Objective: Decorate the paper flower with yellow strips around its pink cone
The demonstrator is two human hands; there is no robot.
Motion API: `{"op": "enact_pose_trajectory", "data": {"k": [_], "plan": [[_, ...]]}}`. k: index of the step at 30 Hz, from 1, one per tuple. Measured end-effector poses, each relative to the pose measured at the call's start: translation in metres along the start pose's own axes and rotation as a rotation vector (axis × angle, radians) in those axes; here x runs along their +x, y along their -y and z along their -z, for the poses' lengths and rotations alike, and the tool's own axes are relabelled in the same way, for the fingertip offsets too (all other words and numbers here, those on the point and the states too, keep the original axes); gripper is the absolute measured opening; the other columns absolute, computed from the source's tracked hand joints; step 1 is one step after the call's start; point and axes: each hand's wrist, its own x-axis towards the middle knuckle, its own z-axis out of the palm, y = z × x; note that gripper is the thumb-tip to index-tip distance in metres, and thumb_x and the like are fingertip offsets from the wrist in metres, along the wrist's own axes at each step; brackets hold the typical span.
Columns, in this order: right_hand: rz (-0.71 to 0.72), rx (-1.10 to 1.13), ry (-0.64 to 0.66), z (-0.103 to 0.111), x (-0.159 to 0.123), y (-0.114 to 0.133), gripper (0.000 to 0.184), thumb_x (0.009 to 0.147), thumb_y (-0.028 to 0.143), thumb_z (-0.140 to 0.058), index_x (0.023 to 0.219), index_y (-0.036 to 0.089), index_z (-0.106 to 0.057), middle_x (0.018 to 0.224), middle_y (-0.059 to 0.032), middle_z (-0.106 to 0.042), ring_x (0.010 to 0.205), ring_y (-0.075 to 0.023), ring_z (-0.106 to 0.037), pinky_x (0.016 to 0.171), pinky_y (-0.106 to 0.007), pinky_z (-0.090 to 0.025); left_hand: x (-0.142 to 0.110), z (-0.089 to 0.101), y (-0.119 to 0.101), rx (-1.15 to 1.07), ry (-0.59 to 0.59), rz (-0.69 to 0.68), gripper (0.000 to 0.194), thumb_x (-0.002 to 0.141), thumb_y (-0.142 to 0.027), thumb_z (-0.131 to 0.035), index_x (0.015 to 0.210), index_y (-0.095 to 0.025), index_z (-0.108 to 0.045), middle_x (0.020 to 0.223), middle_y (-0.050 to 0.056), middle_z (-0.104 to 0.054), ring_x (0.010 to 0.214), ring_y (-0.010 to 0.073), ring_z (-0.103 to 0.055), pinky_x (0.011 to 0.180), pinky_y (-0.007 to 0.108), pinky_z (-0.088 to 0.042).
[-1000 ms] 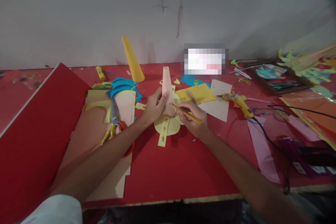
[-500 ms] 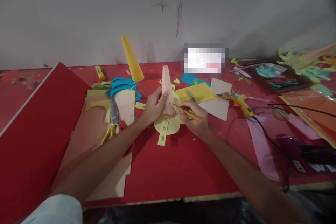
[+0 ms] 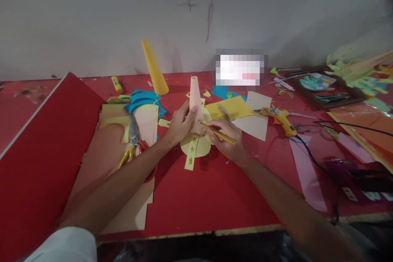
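My left hand (image 3: 181, 122) is closed around a pale peach paper cone (image 3: 194, 100), which stands upright with its narrow end up. Between the fingers of my right hand (image 3: 226, 136) is a gold pen (image 3: 222, 134), its tip at small gold marks low on the cone. Under the cone lies a pale yellow round paper piece (image 3: 196, 150) with rounded lobes. A light yellow paper strip (image 3: 190, 157) with gold symbols and a star runs from it toward me. The cone's lower edge is partly hidden by my hands.
Scissors (image 3: 134, 133) lie on stacked peach sheets (image 3: 123, 196) at left, beside a red board (image 3: 46, 151). A yellow paper cone (image 3: 155, 69) stands at the back. To the right are a yellow glue gun (image 3: 278, 119) with a black cord and a dark tray (image 3: 346, 100).
The pen tip has shifted slightly on the cone, and the gold mark there looks a little larger. My left hand and the cone stay in place.
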Motion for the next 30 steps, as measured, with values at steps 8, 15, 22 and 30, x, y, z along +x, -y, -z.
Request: {"op": "enact_pose_trajectory", "data": {"k": [8, 15, 22, 30], "plan": [[0.002, -0.011, -0.004, -0.0013, -0.0001, -0.0018, 0.01, 0.098, 0.029, -0.059, 0.103, 0.024, -0.066, 0.091, -0.0034, -0.075, 0.081, -0.0174, -0.071, 0.075, -0.031, -0.059, -0.0002, 0.0001, 0.0012, 0.003, 0.001, -0.001, 0.043, 0.102, -0.059, -0.042, 0.092, -0.02, -0.058, 0.08, 0.001, -0.059, 0.073, 0.0153, -0.054, 0.067, 0.03, -0.042], [-0.001, 0.012, -0.008, -0.0007, 0.0, -0.0007, 0.007, 0.097, 0.027, -0.059, 0.1, 0.024, -0.065, 0.085, -0.0021, -0.072, 0.073, -0.0161, -0.067, 0.068, -0.03, -0.057, -0.0003, 0.0004, -0.0009, 0.005, -0.002, 0.008, 0.044, 0.102, -0.06, -0.042, 0.09, -0.02, -0.057, 0.076, 0.001, -0.057, 0.069, 0.0149, -0.052, 0.064, 0.029, -0.041], [0.008, 0.001, 0.023, -0.0001, 0.0004, -0.0012, 0.009, 0.097, 0.029, -0.058, 0.1, 0.024, -0.064, 0.087, -0.0027, -0.073, 0.074, -0.0163, -0.069, 0.069, -0.03, -0.057, -0.0005, 0.0006, -0.0017, 0.0, 0.001, 0.001, 0.043, 0.102, -0.06, -0.043, 0.093, -0.021, -0.058, 0.076, 0.001, -0.056, 0.07, 0.0152, -0.052, 0.064, 0.029, -0.041], [0.004, 0.008, 0.032, -0.0007, 0.0001, -0.0024, 0.009, 0.097, 0.03, -0.058, 0.101, 0.024, -0.065, 0.088, -0.0023, -0.074, 0.075, -0.0162, -0.069, 0.069, -0.03, -0.057, -0.0001, 0.0, 0.0004, 0.011, 0.0, 0.008, 0.044, 0.102, -0.06, -0.042, 0.091, -0.021, -0.057, 0.075, 0.0, -0.055, 0.069, 0.015, -0.051, 0.065, 0.03, -0.04]]}}
